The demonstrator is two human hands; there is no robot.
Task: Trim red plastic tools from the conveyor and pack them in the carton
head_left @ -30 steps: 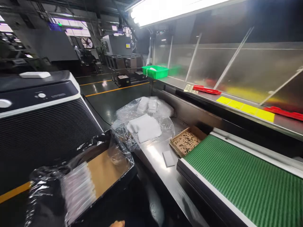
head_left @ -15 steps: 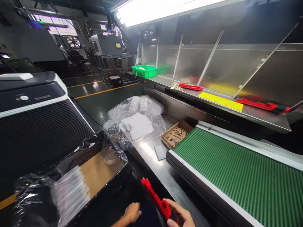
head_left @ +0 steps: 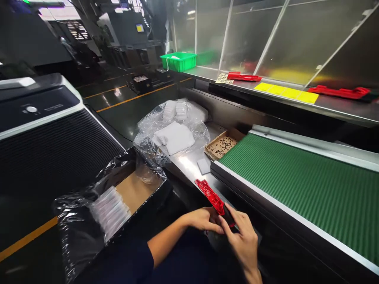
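A long red plastic part [head_left: 211, 197] with a moulded, ribbed inner side and a dark end is in my right hand [head_left: 244, 234], tilted with its far end up and to the left. The fingers and thumb of that hand pinch its near, dark end. Close against the part on its left is my left hand [head_left: 204, 219], its fingers curled and its thumb pointing at my right thumb. Those curled fingertips are partly hidden, so what they hold does not show. Both hands are in front of the steel table's edge [head_left: 189, 171].
A green ribbed conveyor belt [head_left: 290, 185] runs on the right. Beside it are a cardboard tray [head_left: 211, 153] of small dark pieces and a grey block [head_left: 203, 166]. White sheets [head_left: 177, 138] lie in clear plastic. A black-lined box [head_left: 154, 193] holds clear bags [head_left: 112, 213]. More red parts [head_left: 340, 92] are on the shelf.
My left hand has come up and right to meet the red part. My right hand has moved up and right with it, and the part has turned to show its inner side. The view has tilted down.
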